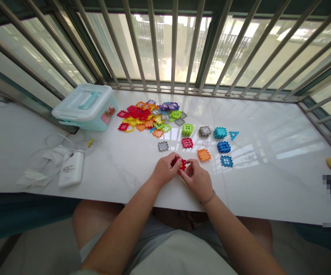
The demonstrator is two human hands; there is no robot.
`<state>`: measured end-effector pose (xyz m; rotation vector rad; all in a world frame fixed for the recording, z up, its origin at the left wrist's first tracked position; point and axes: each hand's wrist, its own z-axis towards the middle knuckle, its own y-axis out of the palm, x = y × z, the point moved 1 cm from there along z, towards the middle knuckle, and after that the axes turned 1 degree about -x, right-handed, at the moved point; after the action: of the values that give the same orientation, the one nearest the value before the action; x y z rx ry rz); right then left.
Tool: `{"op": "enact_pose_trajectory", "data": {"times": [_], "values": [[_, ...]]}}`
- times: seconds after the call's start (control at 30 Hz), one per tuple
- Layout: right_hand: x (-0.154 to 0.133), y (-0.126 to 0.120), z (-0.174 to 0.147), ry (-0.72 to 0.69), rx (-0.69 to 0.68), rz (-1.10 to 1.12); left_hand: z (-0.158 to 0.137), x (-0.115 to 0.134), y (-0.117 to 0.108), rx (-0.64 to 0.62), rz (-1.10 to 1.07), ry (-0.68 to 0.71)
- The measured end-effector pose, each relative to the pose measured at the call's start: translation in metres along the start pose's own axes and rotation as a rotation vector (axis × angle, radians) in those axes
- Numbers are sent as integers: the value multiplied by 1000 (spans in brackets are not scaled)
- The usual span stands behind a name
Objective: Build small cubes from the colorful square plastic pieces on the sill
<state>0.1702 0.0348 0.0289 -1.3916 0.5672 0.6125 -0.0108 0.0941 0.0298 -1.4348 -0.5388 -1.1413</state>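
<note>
Between my two hands, low over the white ledge, is a red interlocking building tile (183, 164) with notched edges; a bit of orange shows at it. My left hand (167, 167) has its thumb and fingers closed on the tile's left side. My right hand (195, 174) pinches the tile's right edge with thumb and forefinger. The fingers cover part of it. Just beyond my hands lie a grey tile (163, 146), a red tile (187, 143) and an orange tile (204, 154).
A mixed pile of coloured tiles (142, 115) lies at the back left. Sorted stacks include green (187, 129), grey (205, 131), teal (220, 133) and blue (224, 146). A lidded box (85, 105), a white power bank (72, 170) and cables are left. Metal bars (174, 49) line the window.
</note>
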Motion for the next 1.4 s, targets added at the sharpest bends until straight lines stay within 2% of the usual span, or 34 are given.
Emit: {"op": "enact_pose_trajectory", "data": {"times": [1.4], "values": [[-2, -1, 0, -1, -23, -48, 0, -3, 1, -22, 28, -12]]}}
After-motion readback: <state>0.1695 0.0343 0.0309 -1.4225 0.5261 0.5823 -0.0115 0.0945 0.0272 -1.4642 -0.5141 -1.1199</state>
